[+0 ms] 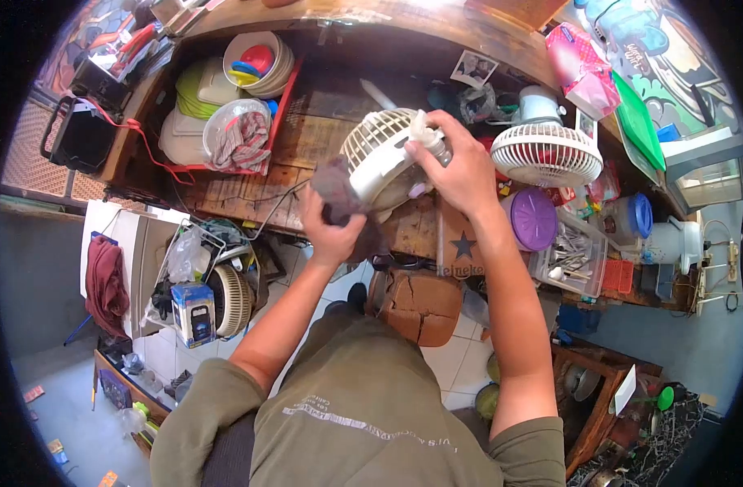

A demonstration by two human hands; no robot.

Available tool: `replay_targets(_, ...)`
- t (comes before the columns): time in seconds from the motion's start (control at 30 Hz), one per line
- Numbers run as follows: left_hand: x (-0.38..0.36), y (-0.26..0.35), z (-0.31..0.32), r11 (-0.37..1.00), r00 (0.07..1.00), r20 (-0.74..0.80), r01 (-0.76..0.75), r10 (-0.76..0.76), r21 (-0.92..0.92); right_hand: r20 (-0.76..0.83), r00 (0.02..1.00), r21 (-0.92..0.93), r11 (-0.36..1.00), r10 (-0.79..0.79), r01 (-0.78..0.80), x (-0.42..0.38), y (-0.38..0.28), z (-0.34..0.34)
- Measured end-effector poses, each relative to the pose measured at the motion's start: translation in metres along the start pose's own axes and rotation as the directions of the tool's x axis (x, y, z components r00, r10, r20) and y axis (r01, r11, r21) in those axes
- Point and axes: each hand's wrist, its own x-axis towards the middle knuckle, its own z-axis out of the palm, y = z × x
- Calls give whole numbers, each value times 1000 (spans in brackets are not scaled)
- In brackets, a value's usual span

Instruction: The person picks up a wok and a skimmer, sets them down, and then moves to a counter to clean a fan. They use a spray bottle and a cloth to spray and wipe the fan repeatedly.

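Note:
A small cream-coloured fan (377,154) stands tilted on the wooden workbench (306,146). My right hand (461,166) grips a small white spray bottle (428,136) held against the fan's grille. Pressed to the fan's lower left side is a dark purple-grey cloth (339,195), bunched in my left hand (329,231).
A second white fan (544,150) stands to the right, beside a purple-lidded container (532,217) and a clear cutlery box (570,256). A red tray (225,105) with bowls and lids sits at the left. Below lie a brown bag (416,304) and a fan on the floor (229,299).

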Motion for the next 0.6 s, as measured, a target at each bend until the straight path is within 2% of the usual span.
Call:
replay_targets(0.07, 11, -1, 15, 991, 1000, -3, 16, -16, -135, -12, 1000, -2, 1000, 12, -12, 2, -1, -1)
replay_targets(0.13, 10, -4, 14, 994, 999, 48, 27, -22, -109, -21, 1000, -5, 1000, -23, 23, 1, 0, -1)
replay_targets(0.2, -3, -9, 9, 977, 994, -17, 102, -107, -185, -15, 999, -9, 1000, -28, 28, 1, 0, -1)
replay_targets(0.23, -17, -33, 3, 975, 993, 99, 76, -56, -209, -15, 999, -7, 999, -39, 39, 4, 0, 0)
replay_targets(0.33, -17, -43, 1, 962, 984, 138, 146, -116, -230, -63, 996, -2, 998, -62, 62, 3, 3, 3)
replay_targets(0.37, -1, -21, 10, 927, 983, 28, 181, -182, -329, -61, 996, -1, 998, -59, 59, 3, 3, 4)
replay_targets(0.4, 15, -15, 14, 926, 982, 32, 185, -184, -329, -69, 995, -2, 997, -75, 75, 3, 3, 3)
replay_targets(0.47, 38, -9, 19, 947, 981, 160, 153, -111, -281, -72, 994, 0, 996, -85, 86, 0, 3, 5)
replay_targets(0.53, 30, -2, 15, 953, 988, 136, 110, -74, -284, -43, 998, -1, 998, -55, 55, 0, 5, 3)
replay_targets(0.6, 0, -19, 3, 997, 996, -59, -74, 73, -5, -3, 1000, -5, 1000, -17, 17, 1, 2, -2)
